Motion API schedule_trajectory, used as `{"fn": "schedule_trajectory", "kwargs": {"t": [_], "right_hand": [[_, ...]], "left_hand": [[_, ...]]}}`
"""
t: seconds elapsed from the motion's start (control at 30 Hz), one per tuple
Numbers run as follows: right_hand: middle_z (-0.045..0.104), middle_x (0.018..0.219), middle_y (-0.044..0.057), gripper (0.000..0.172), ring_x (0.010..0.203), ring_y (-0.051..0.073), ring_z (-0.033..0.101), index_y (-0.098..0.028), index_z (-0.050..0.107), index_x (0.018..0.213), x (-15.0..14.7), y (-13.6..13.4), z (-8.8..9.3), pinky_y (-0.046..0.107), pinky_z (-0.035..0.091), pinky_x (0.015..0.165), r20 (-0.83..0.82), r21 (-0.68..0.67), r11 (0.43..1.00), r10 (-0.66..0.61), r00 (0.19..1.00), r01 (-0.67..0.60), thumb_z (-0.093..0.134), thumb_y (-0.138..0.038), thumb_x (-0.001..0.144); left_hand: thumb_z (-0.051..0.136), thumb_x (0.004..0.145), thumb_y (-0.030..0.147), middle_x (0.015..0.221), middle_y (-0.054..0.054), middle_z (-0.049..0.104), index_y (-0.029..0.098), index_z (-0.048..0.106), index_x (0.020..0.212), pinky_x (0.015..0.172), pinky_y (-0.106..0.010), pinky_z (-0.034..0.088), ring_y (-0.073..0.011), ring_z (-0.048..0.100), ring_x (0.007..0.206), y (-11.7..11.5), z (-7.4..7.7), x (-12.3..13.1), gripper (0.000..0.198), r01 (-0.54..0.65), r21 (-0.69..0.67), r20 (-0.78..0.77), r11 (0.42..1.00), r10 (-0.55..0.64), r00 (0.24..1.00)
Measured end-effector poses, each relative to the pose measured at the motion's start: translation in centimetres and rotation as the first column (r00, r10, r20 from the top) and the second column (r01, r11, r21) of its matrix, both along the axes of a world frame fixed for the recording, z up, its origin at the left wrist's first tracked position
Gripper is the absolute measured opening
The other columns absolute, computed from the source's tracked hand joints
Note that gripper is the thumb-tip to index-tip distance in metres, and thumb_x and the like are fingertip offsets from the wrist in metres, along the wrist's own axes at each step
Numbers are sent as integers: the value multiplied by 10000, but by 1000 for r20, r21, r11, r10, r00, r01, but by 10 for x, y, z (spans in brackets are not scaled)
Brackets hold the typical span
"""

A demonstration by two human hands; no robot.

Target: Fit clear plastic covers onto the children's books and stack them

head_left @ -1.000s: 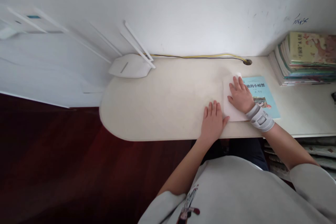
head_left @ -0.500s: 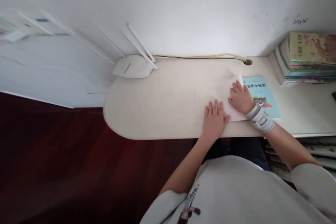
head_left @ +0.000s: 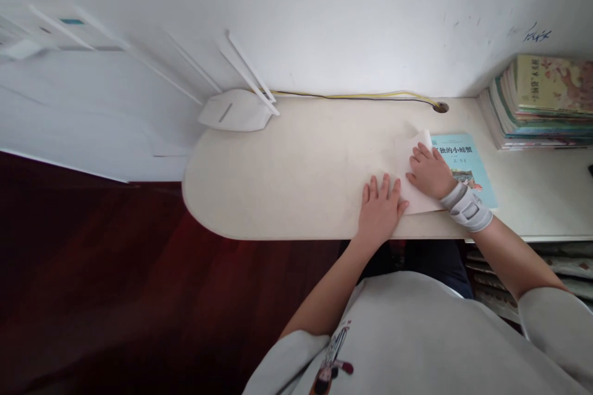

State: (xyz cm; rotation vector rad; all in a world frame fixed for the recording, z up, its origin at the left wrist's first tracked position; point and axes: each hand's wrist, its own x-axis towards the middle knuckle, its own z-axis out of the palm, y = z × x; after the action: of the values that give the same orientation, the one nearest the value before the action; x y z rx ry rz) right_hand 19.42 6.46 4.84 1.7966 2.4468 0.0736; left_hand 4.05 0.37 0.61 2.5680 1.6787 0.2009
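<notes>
A light blue book [head_left: 482, 182] with a picture on its cover lies on the cream desk [head_left: 278, 179]. White paper [head_left: 417, 200] covers the book's left side and extends left of it. My right hand [head_left: 430, 171], with a grey band on its wrist, rests on the paper, palm down and fingers a little apart. My left hand [head_left: 380, 210] lies flat near the desk's front edge with its fingers spread, its thumb at the paper's lower left corner. Neither hand grips anything.
A stack of books [head_left: 546, 105] stands at the right against the wall. At the back left sits a white router [head_left: 236, 112] with upright antennas. Its cables [head_left: 347, 97] run along the wall to a hole in the desk [head_left: 440, 107].
The view has shifted slightly. My right hand has slid a little to the right and down over the paper. My left hand stays nearly where it was.
</notes>
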Motion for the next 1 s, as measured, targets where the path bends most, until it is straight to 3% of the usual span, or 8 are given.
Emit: {"fn": "schedule_trajectory", "kwargs": {"t": [0.23, 0.4, 0.57, 0.67, 0.8, 0.9, 1.0], "right_hand": [[398, 1436, 173, 451, 1366, 296, 265, -77, 541, 1233, 5, 1, 2, 486, 266, 1066, -21, 0, 1000, 26, 999, -26, 416, -344, 891], [402, 1432, 168, 451, 1356, 310, 271, -109, 515, 1267, 1, 27, 4, 572, 207, 1062, 4, -8, 996, 85, 996, -85, 410, -335, 892], [505, 1342, 153, 424, 1291, 323, 352, -157, 540, 1249, 2, 51, 4, 636, 174, 1028, 35, -62, 991, 119, 992, -117, 358, -319, 902], [572, 1251, 157, 399, 1216, 318, 424, -161, 583, 1189, 2, 53, 5, 637, 186, 1011, 51, -62, 992, 114, 992, -111, 360, -306, 891], [610, 1179, 161, 382, 1149, 312, 477, -139, 613, 1123, 0, 53, 8, 633, 211, 996, 68, -88, 989, 127, 990, -121, 366, -318, 892], [612, 1171, 160, 374, 1139, 305, 485, -135, 610, 1117, 1, 53, 9, 628, 217, 995, 63, -84, 987, 141, 988, -135, 373, -322, 896], [599, 1198, 154, 378, 1177, 306, 459, -137, 589, 1149, 2, 52, 8, 631, 209, 1000, 40, -76, 985, 155, 987, -152, 371, -324, 904]], "left_hand": [[298, 940, 463, 1498, -109, 312, 238, 348, 1422, 1090, -535, 231, -370, 243, 1373, 0, 1, 0, 534, 14, -22, 22, 1000, -14, 1000], [296, 942, 458, 1496, -88, 322, 271, 384, 1401, 1087, -540, 231, -375, 243, 1372, 0, 0, 1, 503, 19, -15, 21, 1000, -19, 1000], [285, 945, 451, 1487, -96, 338, 250, 397, 1395, 1090, -537, 224, -388, 249, 1365, -4, -2, 2, 505, 19, -4, 22, 1000, -19, 1000], [300, 941, 458, 1485, -101, 341, 225, 379, 1404, 1089, -522, 235, -370, 270, 1362, -1, 6, -3, 524, 32, -38, 7, 999, -32, 999], [284, 951, 429, 1453, -164, 376, 126, 322, 1419, 1017, -429, 370, -298, 436, 1271, 38, 27, -14, 559, 50, -103, 8, 993, -49, 999], [246, 967, 369, 1446, -175, 383, 65, 354, 1387, 1073, -396, 304, -268, 345, 1339, 85, 34, -14, 530, 63, -29, 50, 998, -61, 997], [252, 967, 327, 1461, -177, 357, 33, 385, 1361, 1097, -388, 264, -270, 281, 1373, 121, 25, -3, 509, 60, -67, 67, 996, -55, 996]]}}
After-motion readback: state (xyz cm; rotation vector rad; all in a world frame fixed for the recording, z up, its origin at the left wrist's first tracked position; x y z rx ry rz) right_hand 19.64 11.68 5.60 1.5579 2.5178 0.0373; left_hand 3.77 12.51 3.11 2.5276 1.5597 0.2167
